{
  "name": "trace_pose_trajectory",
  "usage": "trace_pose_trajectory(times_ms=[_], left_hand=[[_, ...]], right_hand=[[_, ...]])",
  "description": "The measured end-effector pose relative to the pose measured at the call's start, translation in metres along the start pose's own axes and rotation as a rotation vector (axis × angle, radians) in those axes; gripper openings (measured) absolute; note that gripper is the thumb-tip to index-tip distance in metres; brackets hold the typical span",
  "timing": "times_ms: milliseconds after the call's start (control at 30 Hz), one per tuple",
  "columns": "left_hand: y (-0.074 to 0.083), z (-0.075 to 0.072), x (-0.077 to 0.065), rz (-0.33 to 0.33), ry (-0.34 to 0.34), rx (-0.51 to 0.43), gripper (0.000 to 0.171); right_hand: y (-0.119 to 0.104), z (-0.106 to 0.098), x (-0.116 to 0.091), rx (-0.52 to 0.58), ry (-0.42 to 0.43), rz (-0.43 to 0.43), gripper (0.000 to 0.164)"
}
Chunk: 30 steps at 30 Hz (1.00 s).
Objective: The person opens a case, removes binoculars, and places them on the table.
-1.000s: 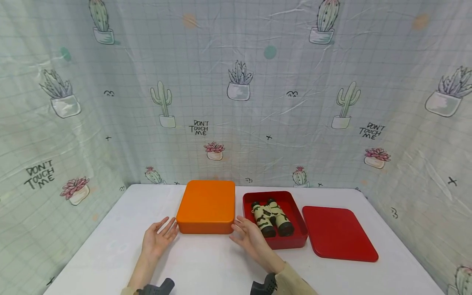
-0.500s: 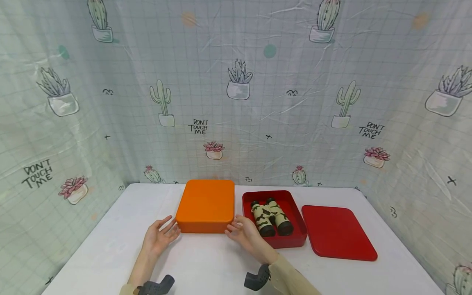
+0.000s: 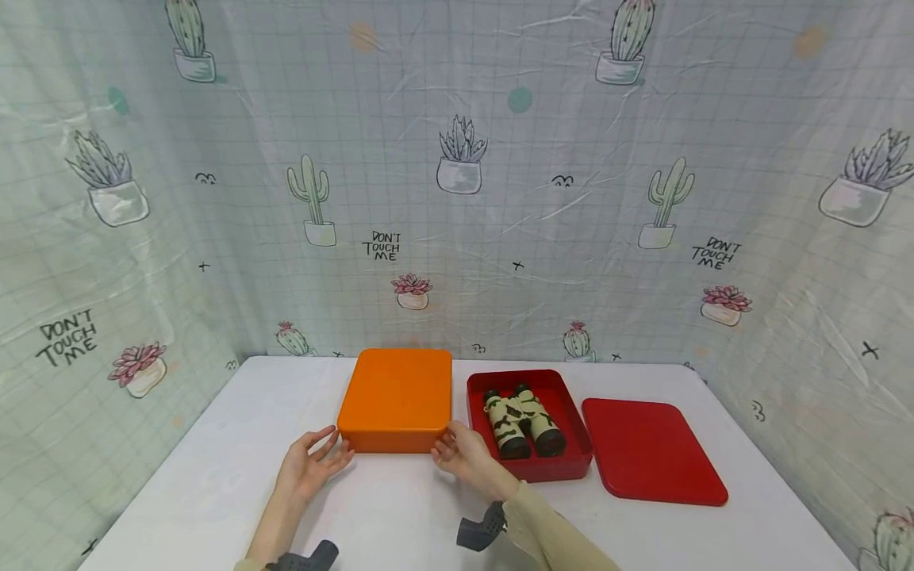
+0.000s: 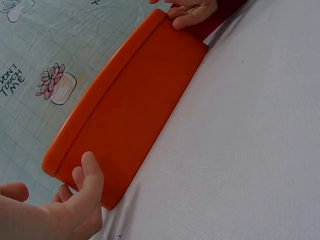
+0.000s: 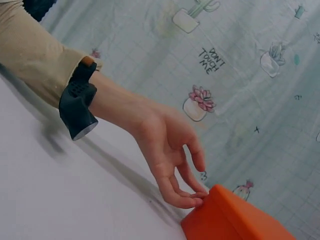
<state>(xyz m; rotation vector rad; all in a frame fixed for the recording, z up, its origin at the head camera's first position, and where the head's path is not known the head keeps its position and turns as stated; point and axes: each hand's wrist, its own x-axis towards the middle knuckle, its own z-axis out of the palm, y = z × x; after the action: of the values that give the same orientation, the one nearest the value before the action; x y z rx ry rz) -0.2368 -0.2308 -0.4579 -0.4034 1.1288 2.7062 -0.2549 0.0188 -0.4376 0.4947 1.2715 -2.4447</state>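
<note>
Right grip [image 3: 464, 454] seemingly touches orange box [image 3: 396, 396]; backdrop [image 3: 457, 234] reads "DON'T TOUCH ME".

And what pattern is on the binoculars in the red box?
The binoculars are camouflage, dark patches on pale cream; the head view shows them best.

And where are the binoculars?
In the head view, the binoculars lie inside the open red box, between the orange box, left, and the red lid, right.
</note>
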Motion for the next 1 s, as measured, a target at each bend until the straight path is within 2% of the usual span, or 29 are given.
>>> trace_pose_trajectory(times_ms=[167,433,700,1000], left_hand=[[-0.0004,0.0012,-0.0006,0.008,0.022,0.034,0.038],[-0.0002,0.0003,0.0002,0.012,0.008,0.052,0.039],[0.0007,-0.0021,0.0012,0.008,-0.004,0.054,0.042],[0.0017,-0.0009,-0.0003,0.014,-0.01,0.056,0.043]], right_hand=[[0.0011,-0.0006,0.0021,-0.029,0.003,0.016,0.039],[0.0021,0.0006,0.005,-0.066,0.031,0.046,0.04],[0.0024,-0.0003,0.008,-0.035,-0.019,0.027,0.041],[0.0015,0.0003,0.0058,0.011,-0.034,0.025,0.041]])
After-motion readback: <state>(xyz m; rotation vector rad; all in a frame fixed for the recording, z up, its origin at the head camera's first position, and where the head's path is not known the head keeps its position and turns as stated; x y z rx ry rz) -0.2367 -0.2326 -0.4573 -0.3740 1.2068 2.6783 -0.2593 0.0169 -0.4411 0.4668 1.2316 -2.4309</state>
